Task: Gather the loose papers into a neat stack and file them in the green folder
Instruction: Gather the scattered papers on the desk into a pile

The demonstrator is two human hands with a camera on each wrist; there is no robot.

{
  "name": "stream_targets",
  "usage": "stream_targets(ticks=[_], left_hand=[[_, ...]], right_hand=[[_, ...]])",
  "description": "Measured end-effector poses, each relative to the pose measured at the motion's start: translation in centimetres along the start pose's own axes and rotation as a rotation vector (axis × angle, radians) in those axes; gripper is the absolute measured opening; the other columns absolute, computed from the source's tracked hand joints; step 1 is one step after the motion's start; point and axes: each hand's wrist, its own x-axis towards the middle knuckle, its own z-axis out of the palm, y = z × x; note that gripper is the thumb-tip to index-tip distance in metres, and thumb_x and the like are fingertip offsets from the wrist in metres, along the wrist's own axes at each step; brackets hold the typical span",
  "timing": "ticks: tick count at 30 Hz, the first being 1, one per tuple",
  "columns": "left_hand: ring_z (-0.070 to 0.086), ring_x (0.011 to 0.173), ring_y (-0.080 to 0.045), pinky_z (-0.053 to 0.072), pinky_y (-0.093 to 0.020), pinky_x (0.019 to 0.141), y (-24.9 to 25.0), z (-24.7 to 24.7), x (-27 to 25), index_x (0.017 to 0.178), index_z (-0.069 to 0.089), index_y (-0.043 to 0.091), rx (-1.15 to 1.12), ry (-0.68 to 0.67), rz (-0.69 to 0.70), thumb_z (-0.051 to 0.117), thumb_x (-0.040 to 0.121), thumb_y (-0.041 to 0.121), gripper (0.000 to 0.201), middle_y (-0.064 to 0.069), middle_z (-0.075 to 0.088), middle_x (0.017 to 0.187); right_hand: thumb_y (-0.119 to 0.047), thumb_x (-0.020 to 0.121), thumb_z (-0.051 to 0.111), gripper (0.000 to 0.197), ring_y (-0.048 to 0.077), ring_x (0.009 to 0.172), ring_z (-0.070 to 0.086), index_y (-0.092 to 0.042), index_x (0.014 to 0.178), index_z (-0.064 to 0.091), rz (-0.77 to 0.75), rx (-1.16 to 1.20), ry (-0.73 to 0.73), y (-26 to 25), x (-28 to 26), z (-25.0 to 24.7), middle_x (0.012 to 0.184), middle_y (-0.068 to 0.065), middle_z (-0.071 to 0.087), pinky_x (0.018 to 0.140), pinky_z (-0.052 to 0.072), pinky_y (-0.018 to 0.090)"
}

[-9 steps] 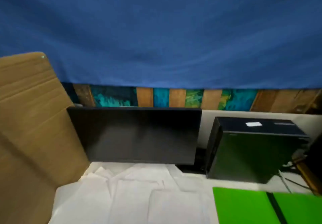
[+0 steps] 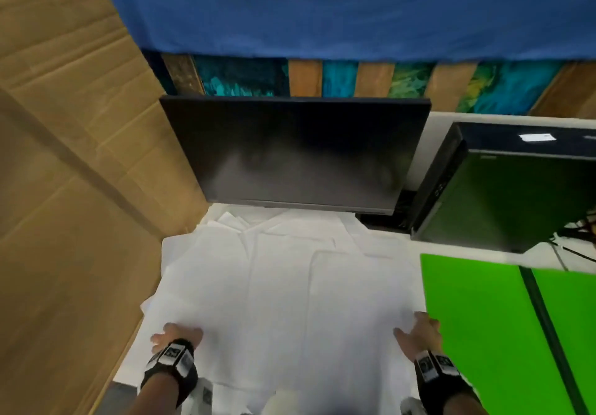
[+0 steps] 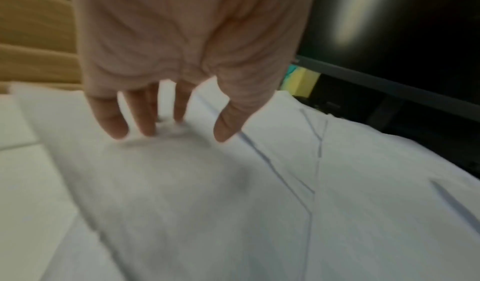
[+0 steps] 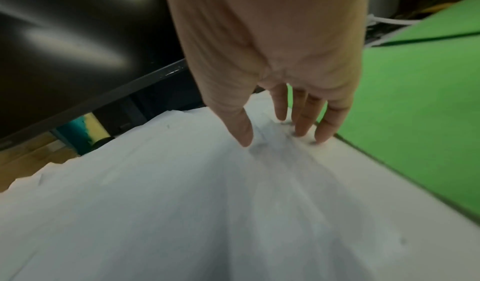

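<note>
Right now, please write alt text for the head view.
Two open hands, left hand and right hand, rest on scattered white papers before a dark monitor. An open green folder lies to the right.

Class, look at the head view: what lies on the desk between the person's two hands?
Only overlapping loose white papers lie between left hand and right hand, seen in the head view.

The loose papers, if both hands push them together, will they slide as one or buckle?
The loose papers overlap at odd angles, so they will probably slide unevenly. Thin sheets, likely floppy; edges near the monitor already lift. The left hand and right hand touch them with spread fingertips.
</note>
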Motion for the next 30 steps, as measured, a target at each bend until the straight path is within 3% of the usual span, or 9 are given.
stream_targets(ticks=[4, 7, 10, 13, 15, 18, 24, 27, 30], left_hand=[[0.024, 0.141, -0.043, 0.022, -0.05, 0.114, -1.9, 0.3, 0.3, 0.146, 0.023, -0.007, -0.088, 0.032, -0.154, 0.068, 0.076, 0.05, 0.101, -0.027, 0.025, 0.152], [0.012, 0.145, -0.041, 0.017, -0.05, 0.115, -1.6, 0.6, 0.8, 0.149, 0.002, -0.007, -0.169, 0.035, -0.231, 0.072, 0.073, 0.052, 0.119, -0.025, 0.007, 0.158], [0.02, 0.144, -0.042, 0.022, -0.051, 0.115, -1.6, 0.8, 1.7, 0.149, 0.009, -0.003, -0.244, 0.087, -0.209, 0.065, 0.07, 0.067, 0.12, -0.026, 0.012, 0.158], [0.038, 0.135, -0.045, 0.037, -0.058, 0.107, -3.9, 3.9, 8.3, 0.141, 0.039, 0.003, -0.207, -0.057, -0.154, 0.071, 0.007, 0.08, 0.158, -0.025, 0.035, 0.149], [0.044, 0.13, -0.045, 0.041, -0.056, 0.105, -3.7, 4.3, 9.4, 0.137, 0.044, 0.0, -0.24, -0.049, -0.12, 0.086, 0.027, 0.06, 0.132, -0.026, 0.043, 0.144], [0.043, 0.13, -0.043, 0.041, -0.048, 0.105, 0.4, 0.1, 1.4, 0.143, 0.023, -0.005, -0.13, -0.088, -0.088, 0.086, 0.06, 0.036, 0.112, -0.026, 0.038, 0.144], [0.047, 0.122, -0.043, 0.042, -0.049, 0.101, 1.9, -0.9, 2.6, 0.148, 0.02, 0.014, -0.323, -0.054, 0.236, 0.088, 0.058, 0.011, 0.113, -0.021, 0.033, 0.141], [0.046, 0.123, -0.045, 0.04, -0.05, 0.105, 2.2, -2.1, 3.3, 0.145, 0.023, 0.005, -0.512, 0.14, 0.118, 0.083, 0.067, 0.022, 0.1, -0.026, 0.029, 0.144], [0.046, 0.125, -0.045, 0.039, -0.05, 0.105, 1.9, -2.4, 4.0, 0.143, 0.03, -0.002, -0.569, 0.087, -0.072, 0.051, 0.069, 0.073, 0.107, -0.024, 0.039, 0.145]], right_hand=[[-0.012, 0.072, 0.077, 0.071, 0.042, 0.118, 0.05, 0.007, 0.131, 0.044, 0.017, 0.13, 0.059, -1.0, -0.9, 1.8, 0.129, 0.031, 0.049, 0.096, 0.043, 0.042], [-0.014, 0.078, 0.071, 0.049, 0.043, 0.11, 0.059, 0.004, 0.12, 0.055, 0.013, 0.164, 0.054, -1.3, -1.5, 2.6, 0.119, 0.028, 0.063, 0.088, 0.046, 0.04], [-0.012, 0.087, 0.061, 0.033, 0.044, 0.109, 0.06, 0.005, 0.115, 0.06, 0.0, 0.213, 0.087, -1.1, -1.5, 2.2, 0.117, 0.029, 0.065, 0.089, 0.047, 0.043], [-0.007, 0.089, 0.056, 0.029, 0.044, 0.107, 0.059, 0.007, 0.114, 0.061, 0.012, 0.334, 0.151, -0.4, -1.1, 1.6, 0.117, 0.032, 0.063, 0.089, 0.044, 0.044], [-0.017, 0.083, 0.063, 0.024, 0.035, 0.097, 0.063, -0.005, 0.104, 0.063, -0.014, 0.421, 0.09, -0.2, -0.8, 1.9, 0.113, 0.029, 0.066, 0.089, 0.049, 0.049], [-0.019, 0.077, 0.075, 0.036, 0.033, 0.098, 0.066, -0.011, 0.11, 0.063, -0.046, 0.379, -0.054, 0.3, -0.5, 3.6, 0.108, 0.02, 0.07, 0.085, 0.052, 0.045], [-0.006, 0.079, 0.068, 0.028, 0.038, 0.1, 0.065, 0.002, 0.106, 0.068, -0.014, 0.302, 0.001, 0.0, -1.0, 4.2, 0.106, 0.025, 0.07, 0.083, 0.05, 0.039], [0.003, 0.082, 0.062, 0.026, 0.03, 0.089, 0.064, 0.006, 0.107, 0.066, 0.057, 0.506, 0.074, 0.7, -0.9, 3.3, 0.104, 0.029, 0.069, 0.072, 0.056, 0.038], [0.005, 0.082, 0.062, 0.028, 0.025, 0.077, 0.062, 0.009, 0.11, 0.063, 0.178, 0.797, -0.135, 0.9, -1.7, 2.6, 0.087, 0.018, 0.071, 0.061, 0.052, 0.03]])
